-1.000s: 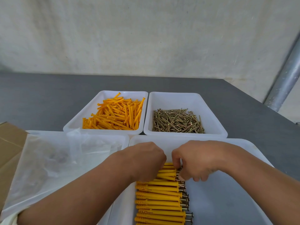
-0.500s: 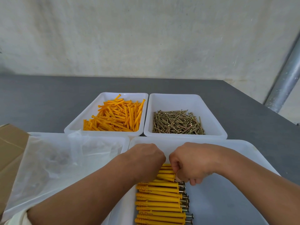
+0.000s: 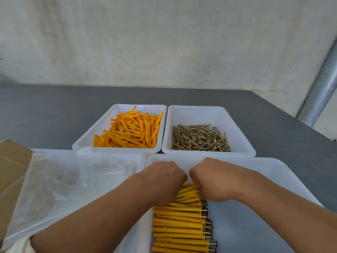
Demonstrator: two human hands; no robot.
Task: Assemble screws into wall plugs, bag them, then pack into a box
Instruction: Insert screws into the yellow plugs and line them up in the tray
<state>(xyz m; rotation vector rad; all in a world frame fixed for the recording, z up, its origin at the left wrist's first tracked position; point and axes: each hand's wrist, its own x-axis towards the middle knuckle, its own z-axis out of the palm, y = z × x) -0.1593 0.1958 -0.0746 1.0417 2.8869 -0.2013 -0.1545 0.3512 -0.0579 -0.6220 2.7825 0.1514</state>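
Observation:
A row of assembled yellow wall plugs with screws (image 3: 178, 223) lies in the near right white tray (image 3: 273, 167). My left hand (image 3: 162, 181) and my right hand (image 3: 213, 179) meet knuckle to knuckle over the far end of that row. Both have their fingers curled down onto the farthest plugs, the left at the plug tips, the right at the screw heads. The fingertips are hidden under the hands. Loose orange plugs (image 3: 131, 132) fill the far left tray. Loose screws (image 3: 198, 139) lie in the far right tray.
Clear plastic bags (image 3: 60, 183) are heaped in the near left tray (image 3: 54, 150). A brown cardboard box (image 3: 11, 161) stands at the left edge. The grey table (image 3: 54, 110) runs back to a pale wall. A metal pole (image 3: 321, 92) rises at the right.
My right hand has shifted left and curled tighter, so both hands now sit closer together over the far end of the row.

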